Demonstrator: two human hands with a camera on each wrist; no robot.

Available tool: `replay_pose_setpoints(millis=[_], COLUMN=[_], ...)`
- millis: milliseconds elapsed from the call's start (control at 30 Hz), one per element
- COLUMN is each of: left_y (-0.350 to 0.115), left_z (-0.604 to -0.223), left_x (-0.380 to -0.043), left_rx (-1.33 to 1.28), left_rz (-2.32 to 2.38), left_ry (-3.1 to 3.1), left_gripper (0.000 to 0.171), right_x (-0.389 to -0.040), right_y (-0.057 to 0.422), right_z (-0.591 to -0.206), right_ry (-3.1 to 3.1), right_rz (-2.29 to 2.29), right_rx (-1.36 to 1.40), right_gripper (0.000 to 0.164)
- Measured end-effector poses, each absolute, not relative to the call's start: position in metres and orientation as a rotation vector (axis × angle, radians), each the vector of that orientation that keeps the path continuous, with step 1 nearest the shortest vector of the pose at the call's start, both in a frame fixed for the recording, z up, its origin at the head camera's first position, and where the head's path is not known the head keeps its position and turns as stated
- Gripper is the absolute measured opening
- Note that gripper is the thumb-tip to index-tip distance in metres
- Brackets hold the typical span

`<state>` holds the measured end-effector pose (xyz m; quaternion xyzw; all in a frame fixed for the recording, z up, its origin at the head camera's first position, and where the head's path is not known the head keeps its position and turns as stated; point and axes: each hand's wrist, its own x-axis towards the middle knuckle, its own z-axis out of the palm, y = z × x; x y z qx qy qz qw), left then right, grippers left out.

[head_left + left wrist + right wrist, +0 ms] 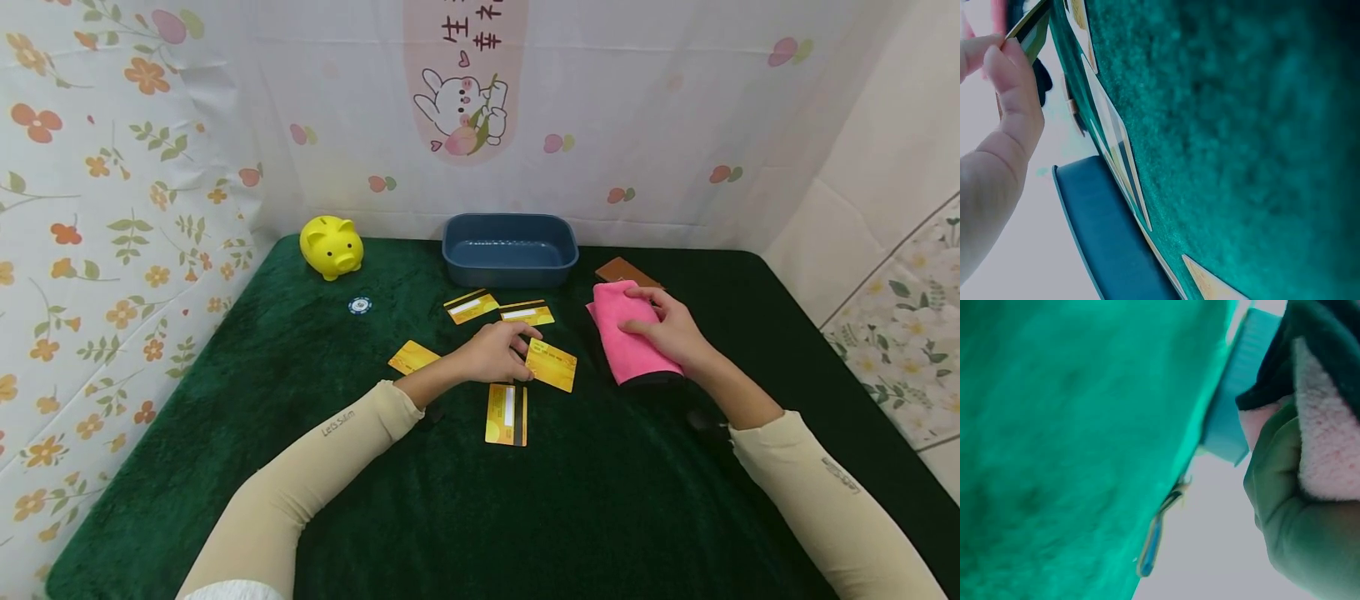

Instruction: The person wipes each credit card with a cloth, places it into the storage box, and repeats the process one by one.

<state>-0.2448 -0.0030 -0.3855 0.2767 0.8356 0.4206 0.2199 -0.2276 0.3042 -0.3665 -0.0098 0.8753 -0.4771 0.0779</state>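
Note:
My left hand [495,353] pinches a gold bank card [552,365] by its left edge, between thumb and fingers; the left wrist view has the card [1030,31] held up off the green cloth. My right hand [670,327] grips a folded pink cloth [628,329] with a black underside, and in the right wrist view its fingers wrap the fuzzy cloth [1329,437]. Around the left hand lie other gold cards: one [412,357] partly under the wrist, one [507,415] stripe up nearer me, and two [471,307] stripe up farther back.
A blue rectangular bin [510,267] stands at the back edge of the green-covered table [420,517]. Behind the pink cloth lies a brown wallet [624,270], partly hidden. At the back left are a yellow piggy bank [330,247] and a blue-and-white poker chip [360,306].

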Motion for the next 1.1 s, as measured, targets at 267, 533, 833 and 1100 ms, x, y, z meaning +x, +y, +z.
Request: replay_pose_setpoints(millis=[267,533,833,1100], left_y=[-0.008,-0.009,-0.008,-0.008], left_z=[-0.381,-0.377,-0.375,-0.373], left_x=[-0.245,-0.241,-0.237,-0.234], left_rx=[0.761,0.793,0.89,0.928], left_rz=[1.308,1.561,1.706,1.845], left_ry=[2.306,2.234,2.127,1.952], left_gripper=[0.063,0.06,0.06,0.059], right_x=[-0.211,-0.188,-0.184,-0.182], right_y=[0.296,0.276,0.26,0.253], right_z=[-0.345,-0.326,-0.331,-0.333], right_ry=[2.545,2.439,2.412,2.578], right_rz=[-1.52,-1.683,-1.717,-1.575], right_rx=[-0.057,-0.194,-0.316,-0.466], right_gripper=[0.06,0.041,0.049,0.052])
